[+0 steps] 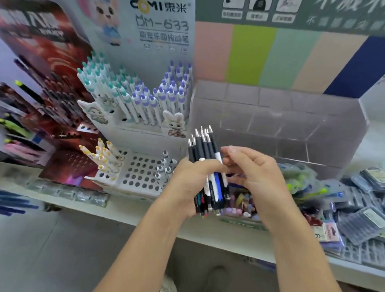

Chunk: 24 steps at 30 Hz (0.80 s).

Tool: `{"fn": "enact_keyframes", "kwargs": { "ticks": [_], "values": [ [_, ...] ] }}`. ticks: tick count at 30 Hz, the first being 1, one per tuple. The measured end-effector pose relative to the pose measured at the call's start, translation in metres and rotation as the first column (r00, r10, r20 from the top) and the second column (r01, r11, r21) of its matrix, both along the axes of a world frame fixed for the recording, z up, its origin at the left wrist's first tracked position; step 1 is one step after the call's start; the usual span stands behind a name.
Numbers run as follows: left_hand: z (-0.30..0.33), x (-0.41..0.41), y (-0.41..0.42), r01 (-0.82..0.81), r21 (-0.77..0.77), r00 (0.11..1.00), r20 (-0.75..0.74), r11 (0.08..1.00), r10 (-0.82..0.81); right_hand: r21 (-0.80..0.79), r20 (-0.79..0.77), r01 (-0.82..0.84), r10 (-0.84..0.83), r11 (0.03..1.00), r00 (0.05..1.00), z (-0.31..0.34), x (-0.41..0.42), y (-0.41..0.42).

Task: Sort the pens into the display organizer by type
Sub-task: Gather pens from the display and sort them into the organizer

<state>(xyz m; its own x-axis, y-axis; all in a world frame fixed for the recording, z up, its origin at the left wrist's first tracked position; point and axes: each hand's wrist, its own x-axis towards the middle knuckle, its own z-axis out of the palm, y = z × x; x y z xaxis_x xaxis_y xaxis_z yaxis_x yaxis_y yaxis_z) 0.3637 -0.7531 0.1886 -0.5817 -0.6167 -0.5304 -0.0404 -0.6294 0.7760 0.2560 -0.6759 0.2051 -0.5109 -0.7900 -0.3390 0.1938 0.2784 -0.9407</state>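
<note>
My left hand (188, 182) grips a bundle of pens (204, 149), mostly black barrels with silver tips pointing up, plus white and blue ones lower down. My right hand (253, 173) is at the bundle's right side, with thumb and fingers pinching one white pen. Behind the bundle stands a clear acrylic display organizer (280, 120) with a grid of compartments, which looks empty. To its left is a white holed pen rack (139, 174) holding a few yellow-tipped pens (100, 153) and some black-and-white pens (166, 164).
A tall white display (144, 110) at the back left holds several teal-capped and purple-capped pens. A dark red pen stand (54, 90) is at far left. Packaged stationery (365, 203) is heaped on the shelf at right. The shelf's front edge (125, 216) runs below my hands.
</note>
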Motion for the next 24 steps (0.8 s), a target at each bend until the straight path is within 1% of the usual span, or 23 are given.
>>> {"fn": "enact_keyframes", "kwargs": {
  "ticks": [1,3,5,7,9,11,13,15,16,18,19,20,21,22,24],
  "values": [
    [0.001,0.004,-0.004,0.042,-0.049,0.999,0.021,0.998,-0.041,0.018,-0.067,-0.021,0.023,1.0,0.998,0.002,-0.001,-0.006],
    [0.003,0.009,-0.014,0.113,-0.123,0.992,0.071,0.986,-0.105,0.036,-0.136,0.011,-0.006,0.999,0.991,0.003,-0.002,-0.019],
    [0.004,0.013,-0.024,0.153,-0.133,0.987,0.078,0.979,-0.143,0.025,-0.097,0.037,-0.035,0.999,0.995,0.003,0.0,-0.031],
    [0.007,0.015,-0.033,0.187,-0.097,0.982,0.052,0.978,-0.183,-0.004,0.017,0.041,-0.041,0.999,0.999,0.003,0.003,-0.04],
    [0.01,0.016,-0.039,0.202,-0.039,0.979,0.006,0.979,-0.202,-0.017,0.075,0.082,-0.08,0.997,0.994,0.002,0.007,-0.046],
    [0.013,0.014,-0.04,0.21,-0.012,0.978,-0.013,0.978,-0.21,0.009,0.039,0.144,-0.144,0.99,0.989,0.003,0.01,-0.051],
    [0.013,0.013,-0.041,0.175,-0.014,0.984,-0.03,0.984,-0.175,0.006,0.002,0.243,-0.243,0.97,0.97,0.007,0.012,-0.054],
    [0.015,0.014,-0.046,0.104,-0.009,0.993,-0.051,0.995,-0.105,-0.103,0.057,0.384,-0.38,0.918,0.923,0.016,0.009,-0.054],
    [0.017,0.016,-0.05,0.069,-0.005,0.995,-0.071,0.998,-0.069,-0.194,0.094,0.462,-0.453,0.865,0.887,0.024,0.005,-0.053],
    [0.023,0.021,-0.062,0.04,-0.004,0.993,-0.115,0.999,-0.041,-0.395,0.17,0.588,-0.573,0.706,0.802,0.04,-0.008,-0.053],
    [0.028,0.022,-0.067,0.051,-0.017,0.989,-0.135,0.999,-0.053,-0.476,0.187,0.611,-0.605,0.633,0.773,0.049,-0.015,-0.054],
    [0.034,0.023,-0.071,0.067,-0.037,0.985,-0.157,0.997,-0.072,-0.536,0.183,0.607,-0.622,0.586,0.762,0.056,-0.021,-0.058],
    [0.039,0.023,-0.074,0.084,-0.056,0.98,-0.177,0.995,-0.093,-0.569,0.152,0.588,-0.629,0.575,0.762,0.06,-0.027,-0.065],
    [0.045,0.023,-0.076,0.1,-0.073,0.975,-0.192,0.992,-0.112,-0.576,0.095,0.561,-0.633,0.595,0.768,0.062,-0.03,-0.074],
    [0.051,0.023,-0.081,0.113,-0.095,0.971,-0.199,0.989,-0.13,-0.532,-0.098,0.493,-0.629,0.688,0.771,0.059,-0.033,-0.095]
  ]
}}
